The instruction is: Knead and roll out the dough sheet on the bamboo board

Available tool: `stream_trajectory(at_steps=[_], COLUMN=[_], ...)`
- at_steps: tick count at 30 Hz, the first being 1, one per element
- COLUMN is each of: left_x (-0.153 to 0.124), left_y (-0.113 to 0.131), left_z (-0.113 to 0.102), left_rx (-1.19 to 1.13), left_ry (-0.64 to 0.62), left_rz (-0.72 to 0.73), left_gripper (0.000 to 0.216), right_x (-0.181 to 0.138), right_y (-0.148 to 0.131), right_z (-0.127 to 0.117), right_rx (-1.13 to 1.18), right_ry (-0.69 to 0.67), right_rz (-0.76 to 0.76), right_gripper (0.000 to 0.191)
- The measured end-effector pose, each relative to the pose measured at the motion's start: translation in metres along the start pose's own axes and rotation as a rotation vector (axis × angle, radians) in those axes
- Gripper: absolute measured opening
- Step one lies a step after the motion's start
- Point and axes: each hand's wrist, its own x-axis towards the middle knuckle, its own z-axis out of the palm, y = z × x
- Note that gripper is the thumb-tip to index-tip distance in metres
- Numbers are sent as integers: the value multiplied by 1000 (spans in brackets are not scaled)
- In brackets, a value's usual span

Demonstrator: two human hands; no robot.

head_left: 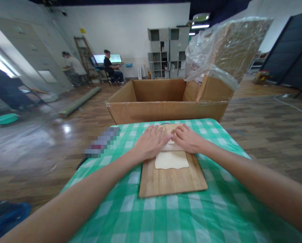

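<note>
While both palms press flat, the left hand [151, 142] and right hand [187, 138] lie open on what seems a rolling pin [173, 147], with dough [171, 160] just nearer than them on the board [171, 182].

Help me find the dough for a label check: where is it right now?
In the head view, the flattened dough lies on the wooden board at table centre, its far end under the left hand and right hand.
</note>
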Motion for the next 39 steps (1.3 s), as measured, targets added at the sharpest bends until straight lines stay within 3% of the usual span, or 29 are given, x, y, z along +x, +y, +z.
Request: stream_trajectory(at_steps=[5, 12, 18, 23, 32, 36, 39], left_x=[-53, -117, -142, -131, -68, -53, -59], left_y=[34, 69, 80, 70, 31, 22, 27], left_z=[-5, -11, -18, -20, -17, -33, -42], left_rx=[-42, -12, -7, -59, -146, -247, -344], left_ry=[33, 106, 126, 72, -13, 206, 349], left_rz=[-145, -50, 0, -26, -103, -87, 88], left_gripper=[76, 88, 91, 83, 70, 55, 36], right_x=[-43, -87, -114, -103, -41, -27, -27], right_y=[-49, -92, -110, -98, -48, -31, -28], right_z=[-11, -18, -20, -21, -13, -7, -4], right_rx=[126, 157, 196, 215, 184, 209, 210], right_ry=[73, 73, 65, 57, 44, 30, 36], right_rz=[196, 118, 99, 80, 132, 157, 123], right_gripper=[73, 92, 101, 97, 73, 69, 68])
